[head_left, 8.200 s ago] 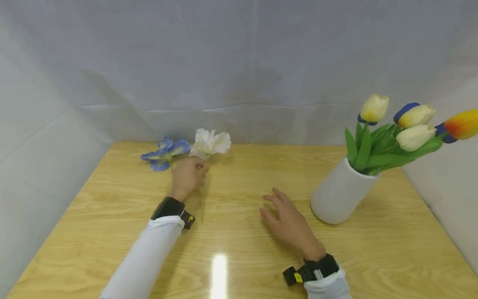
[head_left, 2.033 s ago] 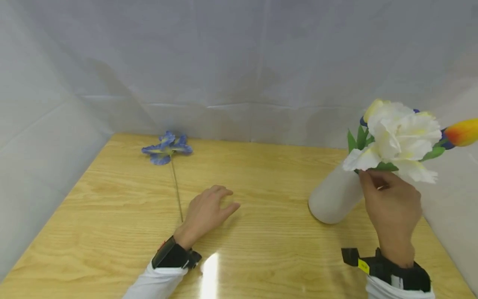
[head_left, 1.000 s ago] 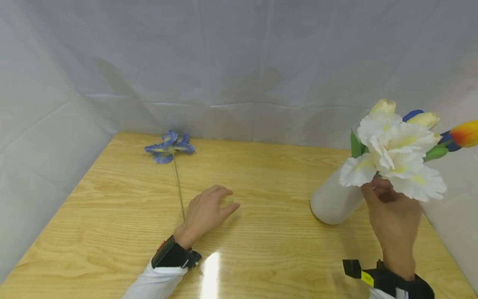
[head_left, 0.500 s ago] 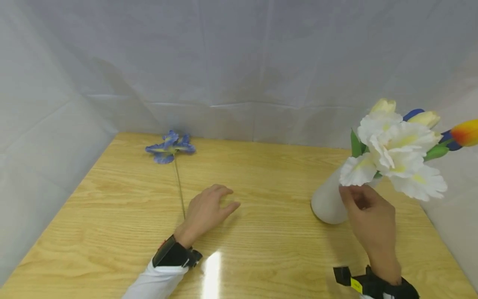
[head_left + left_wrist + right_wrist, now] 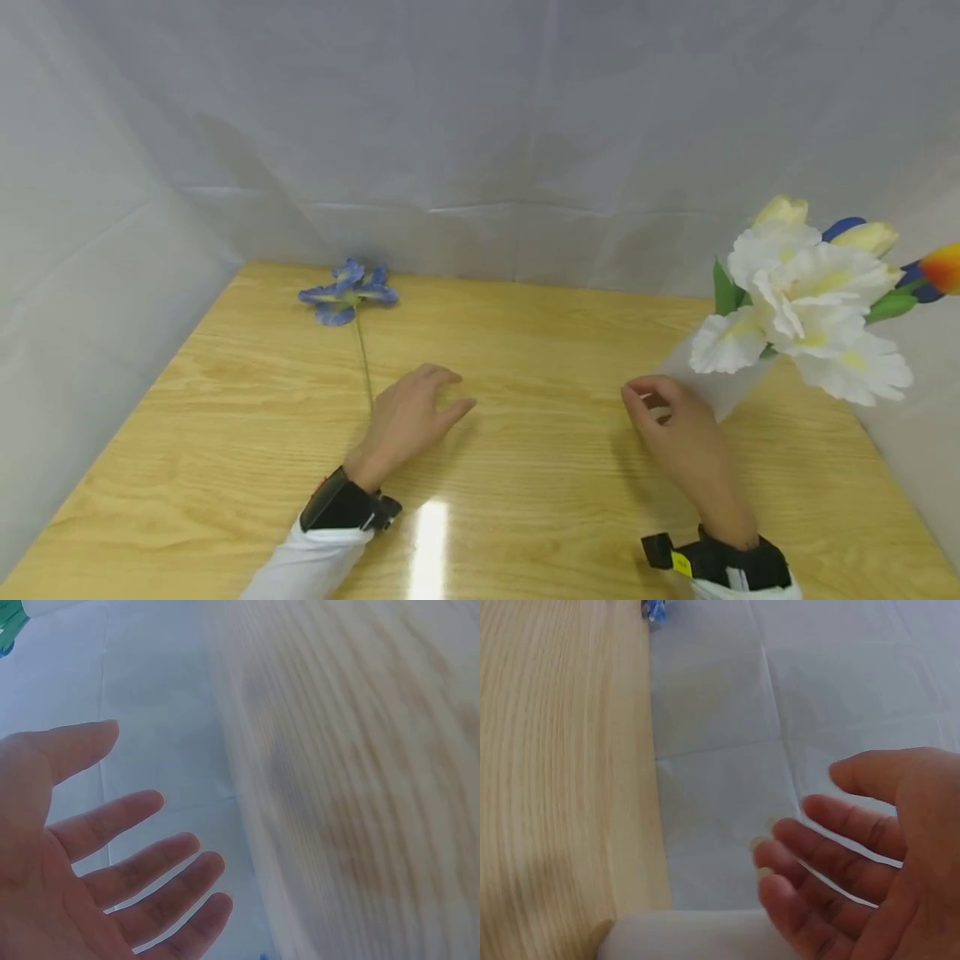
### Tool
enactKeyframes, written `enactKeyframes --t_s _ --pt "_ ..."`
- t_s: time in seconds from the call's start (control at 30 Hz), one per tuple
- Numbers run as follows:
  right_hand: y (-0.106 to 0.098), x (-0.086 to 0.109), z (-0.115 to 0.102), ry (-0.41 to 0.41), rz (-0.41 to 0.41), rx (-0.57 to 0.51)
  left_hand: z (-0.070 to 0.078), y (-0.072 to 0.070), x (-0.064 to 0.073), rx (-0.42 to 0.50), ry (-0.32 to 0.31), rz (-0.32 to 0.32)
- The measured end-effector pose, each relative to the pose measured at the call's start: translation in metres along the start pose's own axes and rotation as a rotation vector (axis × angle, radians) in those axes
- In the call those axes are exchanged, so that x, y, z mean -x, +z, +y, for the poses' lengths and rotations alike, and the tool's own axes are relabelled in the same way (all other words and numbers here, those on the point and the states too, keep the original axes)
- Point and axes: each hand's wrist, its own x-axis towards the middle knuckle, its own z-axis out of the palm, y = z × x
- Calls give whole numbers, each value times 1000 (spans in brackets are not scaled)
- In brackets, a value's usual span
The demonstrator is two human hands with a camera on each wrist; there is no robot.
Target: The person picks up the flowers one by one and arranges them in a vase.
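Observation:
In the head view my right hand [image 5: 686, 446] hovers in front of the white vase [image 5: 731, 387] with nothing in its fingers. The right wrist view shows that hand [image 5: 855, 862] with loosely bent fingers, the vase [image 5: 697, 937] lying along the bottom edge. A large white iris [image 5: 810, 308] stands in the vase among tulips [image 5: 866, 239] and green leaves, covering part of its mouth. My left hand [image 5: 408, 421] is held over the table with relaxed fingers, holding nothing. Beside it lies a blue iris [image 5: 348, 293], its stem [image 5: 364, 358] partly hidden by the hand.
The wooden table [image 5: 525, 500] reaches back to a grey-white cloth [image 5: 480, 125] that hangs behind it and along both sides. An orange-yellow tulip [image 5: 943, 268] leans out to the right of the vase. A light glares on the front of the table.
The white iris, lying on the table at first, now stands in the vase. My right hand has let go of it and moved left, away from the flowers. The left hand has barely moved lately.

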Motion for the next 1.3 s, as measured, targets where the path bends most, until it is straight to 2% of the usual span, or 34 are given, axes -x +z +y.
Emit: enactKeyframes --t_s 0.1,0.2,0.57,0.87,1.1,1.3 --pt "7 -2 2 1 -86 -23 -4 -3 0 -1 -10 3" --pt "16 -3 4 -13 -121 -44 -9 -7 -1 -6 -32 14" --pt "34 -6 3 -19 -128 -71 -27 -17 -6 -19 -100 6" --pt "40 -6 3 -6 -153 -65 -47 -26 -11 -15 -156 14" --pt "44 -5 4 15 -170 -52 -61 -28 -13 2 -169 18" --pt "46 -3 4 24 -181 -64 -72 -34 -18 -9 -222 18"
